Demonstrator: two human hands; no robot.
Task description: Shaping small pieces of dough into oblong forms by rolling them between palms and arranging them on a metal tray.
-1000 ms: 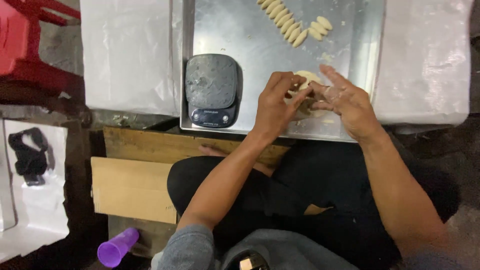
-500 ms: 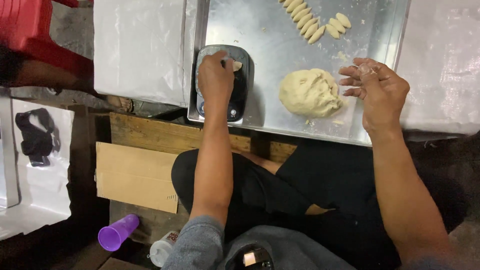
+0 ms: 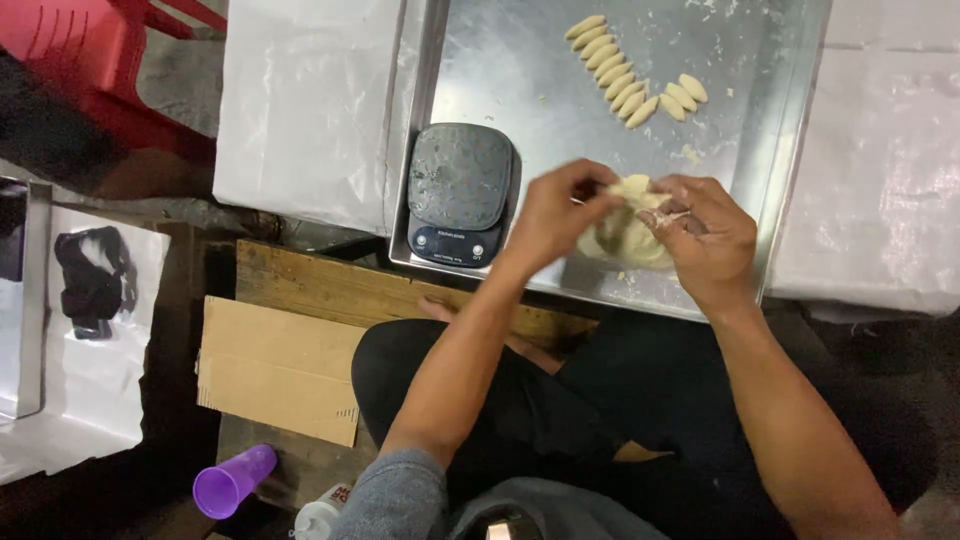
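A pale lump of dough [image 3: 625, 245] lies near the front edge of a metal tray [image 3: 520, 60]. My left hand [image 3: 555, 210] and my right hand [image 3: 705, 235] meet above it and pinch a small piece of dough [image 3: 637, 188] between their fingers. To the left on the tray stands a dark digital scale [image 3: 460, 195] with nothing on its platform. At the back of the tray several small oval dough pieces [image 3: 625, 80] lie in a slanted row.
White plastic sheets [image 3: 300, 100] cover the surfaces on both sides of the tray. A wooden board [image 3: 330, 285] and a cardboard piece [image 3: 275, 365] lie by my crossed legs. A purple cup [image 3: 232, 482] lies on the floor; a red chair [image 3: 70, 60] stands far left.
My left hand has come back from the scale to the dough lump. Both hands now hold a small piece together over it, and the scale platform is bare.
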